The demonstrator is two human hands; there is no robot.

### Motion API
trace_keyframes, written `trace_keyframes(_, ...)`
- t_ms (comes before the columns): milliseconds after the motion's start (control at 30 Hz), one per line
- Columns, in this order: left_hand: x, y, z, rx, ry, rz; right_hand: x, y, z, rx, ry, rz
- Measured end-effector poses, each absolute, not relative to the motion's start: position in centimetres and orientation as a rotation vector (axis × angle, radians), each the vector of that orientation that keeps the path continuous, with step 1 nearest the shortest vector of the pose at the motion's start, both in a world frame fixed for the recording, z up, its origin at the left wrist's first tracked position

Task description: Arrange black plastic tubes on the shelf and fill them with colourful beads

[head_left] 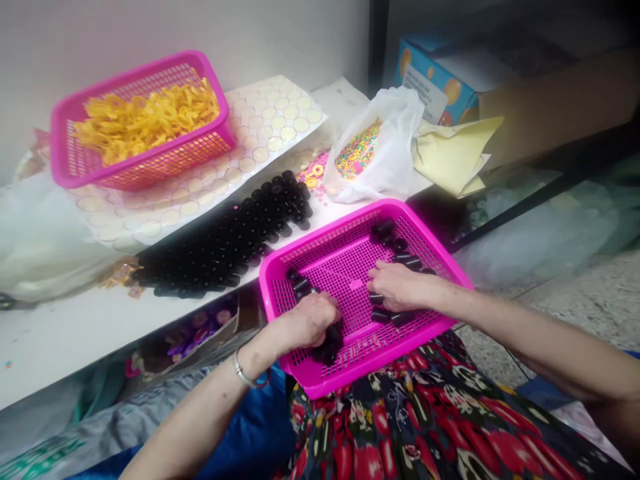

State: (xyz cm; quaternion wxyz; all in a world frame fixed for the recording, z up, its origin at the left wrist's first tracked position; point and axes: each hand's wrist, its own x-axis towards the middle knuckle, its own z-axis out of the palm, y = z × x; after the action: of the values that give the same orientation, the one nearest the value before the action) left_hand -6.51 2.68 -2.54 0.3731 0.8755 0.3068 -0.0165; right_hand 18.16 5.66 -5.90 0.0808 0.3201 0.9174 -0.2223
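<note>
My left hand (317, 319) reaches into a bright pink mesh basket (360, 383) with its fingers curled closed. Small black cylinders (327, 350) lie beneath and beside it, against the basket's left side. My right hand (397, 285) is at the right half of the basket, fingertips drawn together. More black cylinders (387, 317) sit under its palm and around it. Whatever either hand grips is hidden by the fingers. The basket is tilted and rests partly on my lap, next to the table edge. Between the two hands its mesh floor shows.
On the white table (45, 347) stand many black cylinders (225, 240) in tight rows. Behind them, a pink basket (145, 177) of yellow plastic pieces (150, 120) sits on a sheet of round stickers (280, 113). A plastic bag (395, 147) of coloured beads and a blue box (435, 80) are farther right.
</note>
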Motion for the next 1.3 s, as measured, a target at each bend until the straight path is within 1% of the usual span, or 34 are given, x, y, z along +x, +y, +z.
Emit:
trace_keyframes(100,-6.5,3.0,-1.8,2.221,0.754,-0.057,18.8,6.2,-5.3,0.965,2.718,-0.792)
trace_keyframes(167,-6.1,3.7,-0.8,2.070,0.828,0.039,19.1,6.3,-4.9,0.963,2.703,-0.835)
trace_keyframes(267,-5.2,4.3,0.2,1.667,0.941,0.266,18.5,5.8,-4.5,0.981,2.700,-0.735)
trace_keyframes(367,-4.3,4.3,0.0,1.275,0.948,0.444,17.3,5.2,-4.6,0.967,2.715,-0.613)
trace_keyframes(433,-3.9,4.1,-0.4,1.097,0.941,0.519,16.9,5.2,-4.6,0.988,2.738,-0.635)
trace_keyframes(500,-3.6,4.0,-0.7,0.982,0.952,0.570,17.2,5.4,-4.2,1.104,2.783,-0.747)
trace_keyframes(567,-3.4,3.8,-0.8,0.918,0.961,0.607,17.9,5.6,-3.5,1.309,2.842,-1.012)
trace_keyframes(600,-3.3,3.8,-0.8,0.898,0.961,0.618,18.3,5.6,-3.2,1.438,2.840,-1.231)
trace_keyframes(633,-3.2,3.7,-0.8,0.880,0.961,0.627,18.6,5.5,-2.8,1.568,2.789,-1.510)
trace_keyframes(700,-3.0,3.7,-0.8,0.838,0.958,0.642,19.1,5.0,-2.3,1.744,2.513,-2.142)
trace_keyframes(767,-2.6,3.8,-1.0,0.777,0.960,0.662,19.3,4.3,-2.2,1.757,2.153,-2.641)
trace_keyframes(833,-2.2,3.9,-1.2,0.707,0.971,0.674,19.3,3.6,-2.5,1.711,1.918,-2.919)
trace_keyframes(900,-1.9,4.0,-1.3,0.659,0.982,0.672,19.4,3.0,-3.0,1.723,1.790,-3.033)
trace_keyframes(1033,-1.5,3.8,-1.2,0.672,0.964,0.670,19.5,2.4,-3.4,1.809,1.729,-3.029)
trace_keyframes(1133,-1.4,3.6,-1.0,0.732,0.964,0.634,19.4,2.2,-3.0,1.877,1.892,-2.862)
trace_keyframes(1200,-1.3,3.5,-0.9,0.779,0.973,0.602,19.3,2.2,-2.5,1.924,2.154,-2.602)
trace_keyframes(1300,-1.5,3.4,-0.9,0.836,0.973,0.573,19.3,2.2,-1.8,1.992,2.619,-1.998)
